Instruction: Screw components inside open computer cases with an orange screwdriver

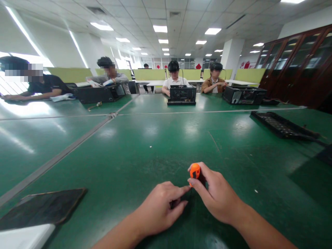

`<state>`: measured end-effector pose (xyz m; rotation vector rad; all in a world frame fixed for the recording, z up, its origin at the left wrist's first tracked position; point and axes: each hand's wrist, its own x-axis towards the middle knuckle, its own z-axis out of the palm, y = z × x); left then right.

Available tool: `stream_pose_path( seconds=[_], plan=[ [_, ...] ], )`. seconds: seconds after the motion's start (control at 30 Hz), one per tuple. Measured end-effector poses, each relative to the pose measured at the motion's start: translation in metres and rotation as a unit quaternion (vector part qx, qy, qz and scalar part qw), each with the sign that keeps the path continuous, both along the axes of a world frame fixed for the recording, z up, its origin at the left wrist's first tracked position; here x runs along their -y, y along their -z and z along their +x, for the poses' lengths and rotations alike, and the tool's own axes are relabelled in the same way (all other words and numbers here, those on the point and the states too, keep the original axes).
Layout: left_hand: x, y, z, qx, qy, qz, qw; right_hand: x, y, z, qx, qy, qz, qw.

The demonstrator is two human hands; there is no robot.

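Observation:
An orange screwdriver (195, 171) with a black patch on its handle stands roughly upright between the thumb and fingers of my right hand (220, 195). Its lower end is mostly hidden behind the thumb. From the left, my left hand (163, 207) reaches in with the index finger stretched out. That fingertip is at the screwdriver's lower end; I cannot tell whether it touches. The left thumb is apart from the index finger, and the other fingers are curled. Below both hands lies the green table (124, 166).
A dark flat panel (44, 207) and a white object (26, 237) lie at the near left. At right is a black computer panel (284, 126). Several people sit across the table behind black computer cases (183, 94). Small white bits (150, 146) dot the tabletop.

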<state>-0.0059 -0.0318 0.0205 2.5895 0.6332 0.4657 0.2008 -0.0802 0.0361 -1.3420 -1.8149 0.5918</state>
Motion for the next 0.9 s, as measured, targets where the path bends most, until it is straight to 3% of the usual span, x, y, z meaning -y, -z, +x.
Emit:
stream_pose_path(
  seconds=[0.27, 0.47, 0.57, 0.77, 0.9],
  plan=[
    [0.0, -0.001, 0.001, 0.013, 0.008, -0.005, 1.0, 0.003, 0.003, 0.007, -0.071, 0.078, 0.093, 0.99],
    [-0.001, -0.005, 0.003, -0.058, 0.038, -0.01, 0.998, 0.001, 0.001, 0.003, 0.072, 0.044, 0.063, 0.994],
    [0.0, -0.005, 0.003, -0.072, 0.041, -0.016, 0.996, -0.001, 0.003, 0.004, 0.096, 0.066, 0.13, 0.985],
    [-0.003, 0.003, 0.001, -0.025, -0.071, -0.014, 0.997, 0.004, 0.019, 0.007, -0.038, 0.103, 0.28, 0.954],
    [-0.009, 0.006, 0.001, -0.015, -0.174, -0.009, 0.985, 0.002, 0.017, 0.005, -0.028, 0.092, 0.286, 0.954]
  ],
)
